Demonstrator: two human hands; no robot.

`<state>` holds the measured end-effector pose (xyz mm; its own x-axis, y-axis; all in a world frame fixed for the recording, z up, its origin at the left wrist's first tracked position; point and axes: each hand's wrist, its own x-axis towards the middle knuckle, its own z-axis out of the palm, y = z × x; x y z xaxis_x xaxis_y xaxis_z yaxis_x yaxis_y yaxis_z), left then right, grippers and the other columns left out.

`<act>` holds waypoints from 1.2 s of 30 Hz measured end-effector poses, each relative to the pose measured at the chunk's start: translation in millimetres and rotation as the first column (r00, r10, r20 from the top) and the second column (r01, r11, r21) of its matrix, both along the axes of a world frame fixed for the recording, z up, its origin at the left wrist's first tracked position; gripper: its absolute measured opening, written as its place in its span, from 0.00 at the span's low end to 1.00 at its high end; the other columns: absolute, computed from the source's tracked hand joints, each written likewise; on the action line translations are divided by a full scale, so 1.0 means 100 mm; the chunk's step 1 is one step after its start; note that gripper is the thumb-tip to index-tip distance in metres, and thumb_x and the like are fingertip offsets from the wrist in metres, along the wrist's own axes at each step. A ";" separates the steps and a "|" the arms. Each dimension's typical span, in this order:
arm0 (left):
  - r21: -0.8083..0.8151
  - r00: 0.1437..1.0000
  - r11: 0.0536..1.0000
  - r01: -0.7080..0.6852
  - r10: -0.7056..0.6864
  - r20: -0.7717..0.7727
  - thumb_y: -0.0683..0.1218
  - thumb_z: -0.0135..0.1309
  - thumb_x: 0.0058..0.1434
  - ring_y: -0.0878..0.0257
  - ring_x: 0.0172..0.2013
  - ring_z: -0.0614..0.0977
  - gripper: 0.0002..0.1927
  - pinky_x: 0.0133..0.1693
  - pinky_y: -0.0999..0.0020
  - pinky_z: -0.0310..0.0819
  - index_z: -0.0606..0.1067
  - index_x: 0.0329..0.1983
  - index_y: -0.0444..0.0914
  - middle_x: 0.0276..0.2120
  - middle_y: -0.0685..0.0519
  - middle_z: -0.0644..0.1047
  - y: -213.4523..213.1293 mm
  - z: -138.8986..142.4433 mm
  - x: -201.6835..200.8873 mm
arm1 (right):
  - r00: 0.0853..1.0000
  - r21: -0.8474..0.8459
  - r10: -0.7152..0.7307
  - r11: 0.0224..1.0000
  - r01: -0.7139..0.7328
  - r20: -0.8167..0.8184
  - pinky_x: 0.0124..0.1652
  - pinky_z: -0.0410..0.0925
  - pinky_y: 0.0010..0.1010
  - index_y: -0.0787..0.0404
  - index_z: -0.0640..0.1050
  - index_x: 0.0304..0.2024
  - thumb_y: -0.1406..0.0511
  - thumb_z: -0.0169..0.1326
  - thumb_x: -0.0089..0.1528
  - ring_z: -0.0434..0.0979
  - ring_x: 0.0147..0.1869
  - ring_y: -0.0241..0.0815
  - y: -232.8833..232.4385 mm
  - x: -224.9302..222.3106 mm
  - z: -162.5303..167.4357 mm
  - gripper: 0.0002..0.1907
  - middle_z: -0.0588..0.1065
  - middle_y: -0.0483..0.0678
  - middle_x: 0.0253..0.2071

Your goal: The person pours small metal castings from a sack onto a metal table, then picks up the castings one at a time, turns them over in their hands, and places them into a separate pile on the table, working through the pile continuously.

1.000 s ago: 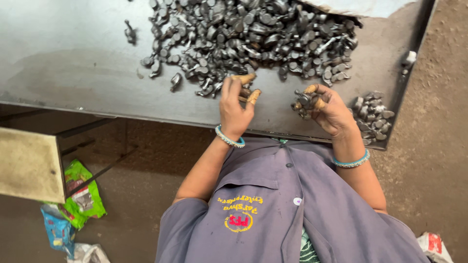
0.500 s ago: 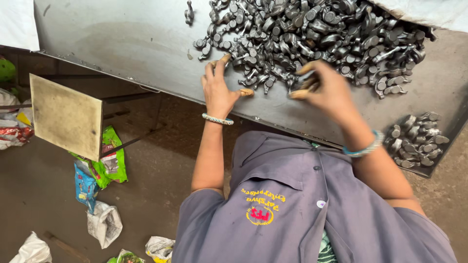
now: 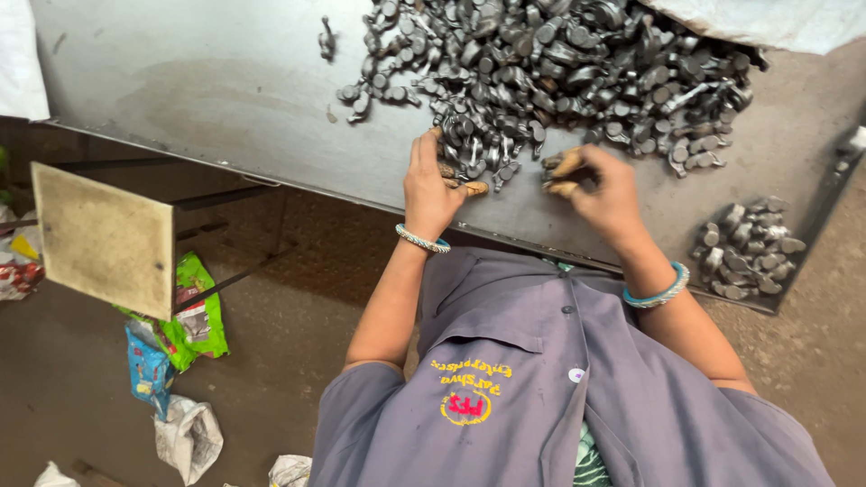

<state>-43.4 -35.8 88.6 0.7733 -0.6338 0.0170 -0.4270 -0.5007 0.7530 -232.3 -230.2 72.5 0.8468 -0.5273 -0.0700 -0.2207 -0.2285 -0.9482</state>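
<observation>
1. Head view: I see the big heap of small dark grey forged metal parts [image 3: 559,81] spread on the grey steel table [image 3: 198,81], its near edge touching both hands.
2. My left hand [image 3: 433,185] lies palm down on the heap's near fringe, fingers [image 3: 424,149] loosely spread over a few parts; I cannot tell if it grips any.
3. My right hand [image 3: 600,189] is curled, fingertips pinching at something small at the heap's edge; what is hidden.
4. Parts lie at mixed angles, no common long axis; heap runs left to right across the table.
5. Smaller pile of the same grey parts [image 3: 749,248] sits apart, right of the right hand near the table corner.
6. Teal bangles on both wrists.
</observation>
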 end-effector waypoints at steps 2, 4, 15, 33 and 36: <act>-0.031 0.999 0.999 0.028 -0.028 -0.024 0.36 0.70 0.40 0.42 0.52 0.77 0.43 0.50 0.54 0.75 0.64 0.61 0.35 0.51 0.43 0.72 -0.06 -0.03 -0.11 | 0.980 0.308 -0.101 0.951 0.044 0.172 0.57 0.75 0.33 0.65 0.73 0.42 0.80 0.62 0.59 0.79 0.58 0.43 -0.11 -0.20 -0.07 0.14 0.77 0.51 0.51; -0.050 0.998 0.998 0.035 -0.038 -0.047 0.36 0.70 0.41 0.44 0.51 0.78 0.43 0.49 0.54 0.75 0.64 0.61 0.35 0.51 0.44 0.73 -0.14 -0.05 -0.19 | 0.955 0.504 -0.217 0.859 0.089 0.201 0.55 0.76 0.34 0.63 0.72 0.42 0.81 0.61 0.57 0.81 0.56 0.43 -0.18 -0.36 -0.12 0.16 0.77 0.50 0.48; -0.028 0.976 0.977 0.211 -0.213 -0.050 0.38 0.74 0.38 0.41 0.45 0.76 0.38 0.44 0.50 0.72 0.70 0.55 0.38 0.48 0.42 0.71 -0.78 -0.18 -0.72 | 0.893 0.866 -0.420 0.494 0.080 0.158 0.50 0.77 0.38 0.67 0.75 0.57 0.70 0.62 0.64 0.81 0.51 0.44 -0.28 -0.94 -0.23 0.19 0.79 0.52 0.50; -0.104 0.966 0.962 0.254 -0.257 -0.011 0.36 0.71 0.40 0.38 0.45 0.76 0.35 0.46 0.48 0.72 0.72 0.53 0.39 0.47 0.42 0.70 -0.88 -0.15 -0.87 | 0.886 0.680 -0.396 0.720 0.136 0.243 0.36 0.72 0.26 0.60 0.75 0.47 0.73 0.60 0.61 0.78 0.37 0.39 -0.47 -0.83 0.44 0.13 0.78 0.49 0.38; -0.108 0.968 0.965 0.240 -0.246 -0.045 0.38 0.72 0.38 0.40 0.44 0.76 0.36 0.45 0.49 0.71 0.72 0.53 0.39 0.46 0.43 0.70 -0.84 -0.10 -0.85 | 0.947 0.246 -0.303 0.931 0.271 0.104 0.43 0.74 0.29 0.58 0.76 0.47 0.77 0.59 0.55 0.79 0.46 0.43 -0.37 -0.64 0.56 0.19 0.78 0.52 0.43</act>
<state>-128.6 -119.8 78.8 0.5975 -0.8003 0.0507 -0.4815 -0.3075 0.8207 -296.7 -267.4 128.4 0.6711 -0.7333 -0.1092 -0.1089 0.0482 -0.9929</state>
